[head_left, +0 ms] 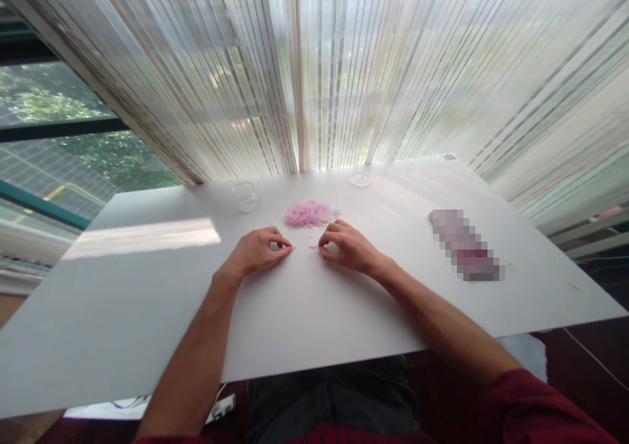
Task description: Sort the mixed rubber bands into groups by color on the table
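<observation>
A small heap of tiny pink pieces (310, 214) lies on the white table (147, 313), just beyond both hands. My left hand (258, 252) rests on the table with its fingers pinched together at a tiny pink bit. My right hand (348, 247) lies a little to the right, thumb and fingers also pinched on a small pink piece (313, 247). The two hands are a few centimetres apart and do not touch the heap.
A clear glass cup (246, 196) stands behind the heap to the left and a small clear dish (360, 179) at the back. A blurred-out oblong object (464, 245) lies to the right. Striped curtains hang behind the table's far edge.
</observation>
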A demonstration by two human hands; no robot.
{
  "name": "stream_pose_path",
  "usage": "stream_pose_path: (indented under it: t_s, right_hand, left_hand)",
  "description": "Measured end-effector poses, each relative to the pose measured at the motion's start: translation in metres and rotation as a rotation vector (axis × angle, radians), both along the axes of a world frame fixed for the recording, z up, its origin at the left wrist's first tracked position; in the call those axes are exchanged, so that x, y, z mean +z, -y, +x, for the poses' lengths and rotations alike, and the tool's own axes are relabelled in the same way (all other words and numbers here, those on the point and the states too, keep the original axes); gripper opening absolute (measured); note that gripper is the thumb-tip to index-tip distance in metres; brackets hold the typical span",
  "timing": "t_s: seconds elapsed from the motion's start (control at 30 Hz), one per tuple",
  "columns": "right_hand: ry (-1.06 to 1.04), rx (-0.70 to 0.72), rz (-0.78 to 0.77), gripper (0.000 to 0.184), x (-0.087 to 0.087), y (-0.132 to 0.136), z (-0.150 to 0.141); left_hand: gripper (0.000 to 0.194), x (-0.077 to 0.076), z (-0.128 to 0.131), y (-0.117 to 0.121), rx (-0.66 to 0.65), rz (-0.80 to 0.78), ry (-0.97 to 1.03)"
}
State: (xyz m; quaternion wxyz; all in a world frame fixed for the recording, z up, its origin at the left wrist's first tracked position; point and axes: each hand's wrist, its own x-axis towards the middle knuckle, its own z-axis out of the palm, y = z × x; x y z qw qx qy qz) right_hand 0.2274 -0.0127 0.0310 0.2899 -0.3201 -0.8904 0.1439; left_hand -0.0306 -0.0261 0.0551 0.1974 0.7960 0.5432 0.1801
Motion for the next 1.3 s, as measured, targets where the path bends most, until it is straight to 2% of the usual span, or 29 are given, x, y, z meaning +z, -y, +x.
stream_pose_path:
  t_s: [0.2,0.4,0.57,0.83,1.1,1.3]
  right_hand:
    - [0.055,-0.025,0.031,0.01,-0.004,-0.002,-0.003]
    - [0.048,-0.036,0.033,0.007,-0.004,-0.003,0.0]
    - [0.016,-0.047,0.025,0.007,0.0,-0.005,0.008]
    - [0.025,-0.03,0.008,0.011,-0.002,-0.005,0.005]
    - [0.036,-0.036,0.01,0.006,-0.007,-0.007,0.0]
    - [-0.002,-0.104,0.051,0.009,-0.006,-0.015,0.012]
  left_hand:
    - [0.018,-0.004,0.003,0.0,-0.027,0.053,0.021]
    - [0.023,-0.016,0.033,0.008,-0.119,0.19,-0.01]
    - [0.02,-0.018,0.048,0.013,-0.137,0.268,0.003]
    - [0.017,-0.019,0.043,0.01,-0.116,0.236,0.016]
    - [0.017,-0.022,0.04,0.008,-0.132,0.225,0.029]
    - [0.02,-0.02,0.034,0.007,-0.068,0.228,0.018]
